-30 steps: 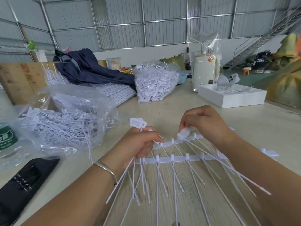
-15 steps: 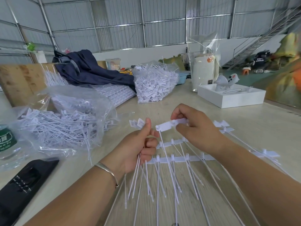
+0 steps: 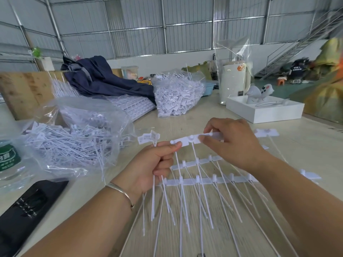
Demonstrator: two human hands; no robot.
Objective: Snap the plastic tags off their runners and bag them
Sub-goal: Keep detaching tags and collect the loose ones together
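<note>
Right hand [image 3: 235, 143]: fingers [image 3: 211, 127] and thumb pinch the flat head of a tag [image 3: 187, 140] that is lifted above the bench [image 3: 222, 112]. Left hand [image 3: 156, 166]: thumb presses the near end of the same tag head against the forefinger, while the curled fingers grip a bundle of loose tags [image 3: 148, 139] whose heads stand up at 11 o'clock of the fist and whose tails hang below it. Whether the lifted tag is fully free of its runner cannot be told; motion blur covers the joint.

Step in hand: transfer of one snapped tag from the right hand into the left-hand bundle. The next move calls for sliding the tail in beside the others without letting the bundle slip, then returning the right hand to the runners [image 3: 213, 179], which lie on the bench at 6 o'clock of the hands with tags attached.

Surroundings: the open clear bag of finished tags [image 3: 78, 138] lies at 9 o'clock, near the left hand. A second full bag [image 3: 178, 97] stands at 12 o'clock, with a dark garment [image 3: 104, 78] behind it. A white box [image 3: 263, 110] sits at 2 o'clock. A water bottle [image 3: 9, 160] and a black object [image 3: 27, 204] lie at 8 o'clock. The long crossed tails under the hands may snag the tail of the lifted tag.
</note>
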